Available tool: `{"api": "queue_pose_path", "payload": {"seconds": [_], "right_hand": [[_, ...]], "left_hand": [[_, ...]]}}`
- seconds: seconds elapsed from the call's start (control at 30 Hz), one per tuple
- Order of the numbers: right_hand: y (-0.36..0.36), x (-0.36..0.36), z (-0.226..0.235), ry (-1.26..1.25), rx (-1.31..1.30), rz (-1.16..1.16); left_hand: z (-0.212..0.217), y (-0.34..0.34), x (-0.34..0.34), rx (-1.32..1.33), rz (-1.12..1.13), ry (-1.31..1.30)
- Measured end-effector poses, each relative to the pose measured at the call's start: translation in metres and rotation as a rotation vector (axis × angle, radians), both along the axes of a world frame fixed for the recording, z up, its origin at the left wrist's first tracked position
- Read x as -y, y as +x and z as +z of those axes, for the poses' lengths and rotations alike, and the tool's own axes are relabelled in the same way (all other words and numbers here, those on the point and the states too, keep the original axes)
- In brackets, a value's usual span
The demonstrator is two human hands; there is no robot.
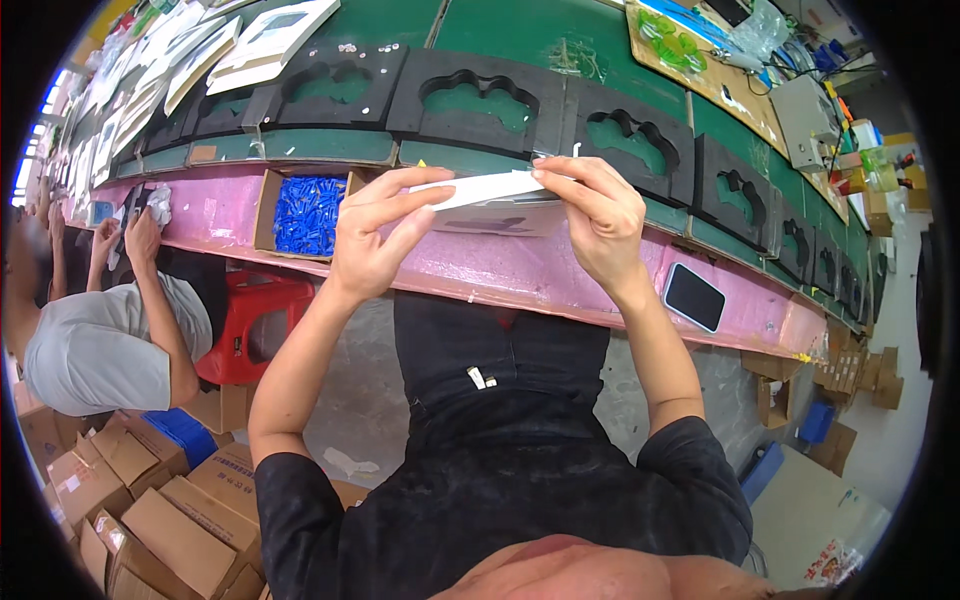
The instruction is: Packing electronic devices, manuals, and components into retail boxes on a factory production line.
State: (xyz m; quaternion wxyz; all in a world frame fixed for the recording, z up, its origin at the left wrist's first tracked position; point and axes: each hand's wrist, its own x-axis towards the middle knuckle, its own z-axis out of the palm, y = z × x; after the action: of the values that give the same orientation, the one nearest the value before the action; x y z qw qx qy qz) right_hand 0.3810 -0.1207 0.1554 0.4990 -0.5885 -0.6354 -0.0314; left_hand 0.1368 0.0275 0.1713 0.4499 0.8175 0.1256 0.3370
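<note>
Above the pink-covered table edge (480, 270), I hold a thin white cardboard box (490, 187) up between both hands. Its narrow white side faces me, and a greyish printed panel shows below it. At the box's left end, the fingers and thumb of my left hand (378, 235) grip the edge. My right hand (603, 215) pinches the right end, with thumb and fingertips close together at the corner. The far side of the box is hidden. Just left of my left hand stands an open carton (264, 213) full of small blue pieces (305, 215).
Black foam trays (465, 100) with shaped cutouts line the green bench (500, 35) ahead. A phone (694, 297) lies right of my right hand. White boxes (270, 45) pile up far left. A co-worker (110, 330) sits at left beside a red stool (265, 315); cardboard cartons (180, 530) fill the floor lower left.
</note>
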Motion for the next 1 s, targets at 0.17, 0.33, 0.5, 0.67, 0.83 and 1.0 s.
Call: {"api": "queue_pose_path", "payload": {"seconds": [0.17,0.33,0.5,0.67,0.83,1.0], "right_hand": [[0.006,-0.004,-0.005,0.033,0.008,0.035],[0.004,0.002,0.001,-0.069,-0.157,0.148],[0.006,0.000,-0.003,-0.034,-0.115,0.135],[0.009,0.001,-0.003,-0.087,-0.176,0.140],[0.007,0.001,0.004,-0.150,-0.170,0.096],[0.007,-0.002,0.003,-0.127,-0.098,0.067]], "left_hand": [[0.006,0.005,-0.005,-0.140,0.086,0.231],[0.020,0.007,-0.011,-0.206,0.089,0.251],[0.041,0.014,-0.007,-0.308,0.089,0.215],[0.039,0.015,-0.010,-0.363,0.064,0.329],[0.036,0.016,-0.015,-0.367,0.058,0.409],[0.036,0.019,-0.017,-0.355,0.062,0.381]]}}
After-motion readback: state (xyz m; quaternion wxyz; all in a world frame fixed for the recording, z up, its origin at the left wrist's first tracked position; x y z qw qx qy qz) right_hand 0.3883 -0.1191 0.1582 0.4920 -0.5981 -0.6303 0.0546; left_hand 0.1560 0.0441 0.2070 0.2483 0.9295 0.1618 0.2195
